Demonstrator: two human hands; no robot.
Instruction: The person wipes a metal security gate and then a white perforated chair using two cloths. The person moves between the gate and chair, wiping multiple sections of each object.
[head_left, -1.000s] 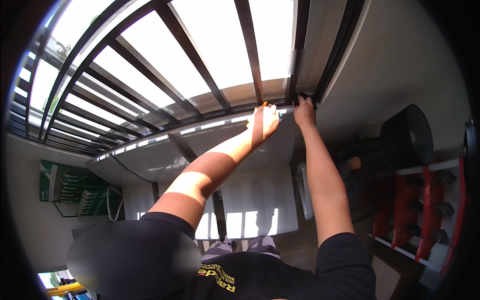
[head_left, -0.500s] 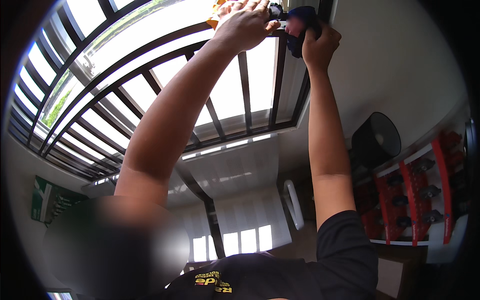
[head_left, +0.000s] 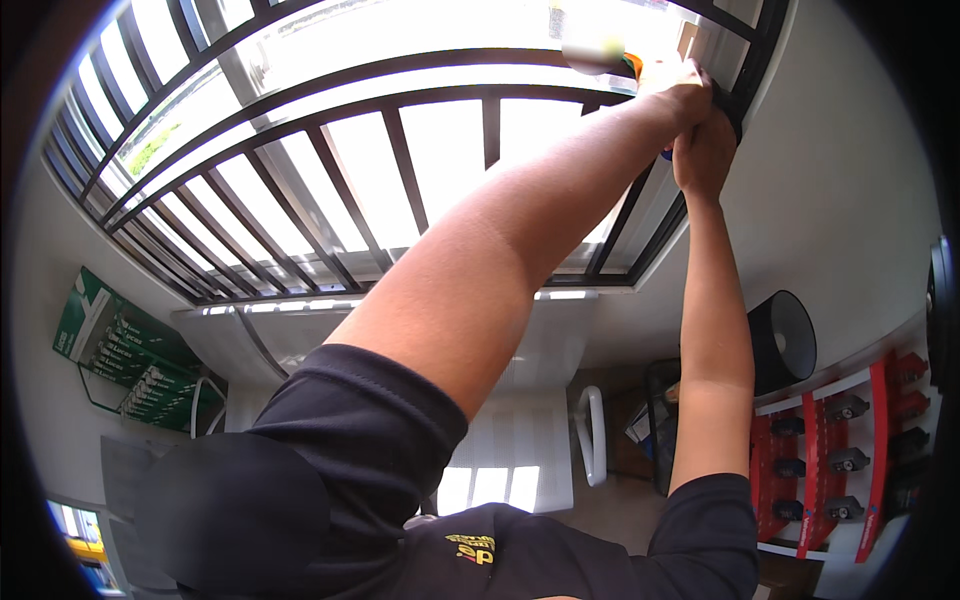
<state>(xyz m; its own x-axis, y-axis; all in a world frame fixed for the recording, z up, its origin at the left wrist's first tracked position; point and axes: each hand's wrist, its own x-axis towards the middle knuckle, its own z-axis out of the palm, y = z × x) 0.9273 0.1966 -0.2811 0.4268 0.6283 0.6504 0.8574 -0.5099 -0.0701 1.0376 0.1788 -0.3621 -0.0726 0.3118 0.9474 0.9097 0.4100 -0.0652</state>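
Both my arms stretch up to the right end of a dark barred window grille. My left hand is closed at the upper bar, its fingers partly washed out by glare. Beside its fingers an orange-yellow cloth shows a small edge. Just below and touching it, my right hand is closed near the grille's corner. A bit of dark blue cloth peeks out at its side; the rest is hidden behind the hands.
A black cylindrical shade and a red display rack with dark parts stand at the right. Below the window are pale metal seats with a white armrest. A green rack hangs on the left wall.
My left hand has moved right and slightly down along the grille, to meet my right hand. My right hand has shifted right and down, and its dark blue cloth is now mostly hidden.
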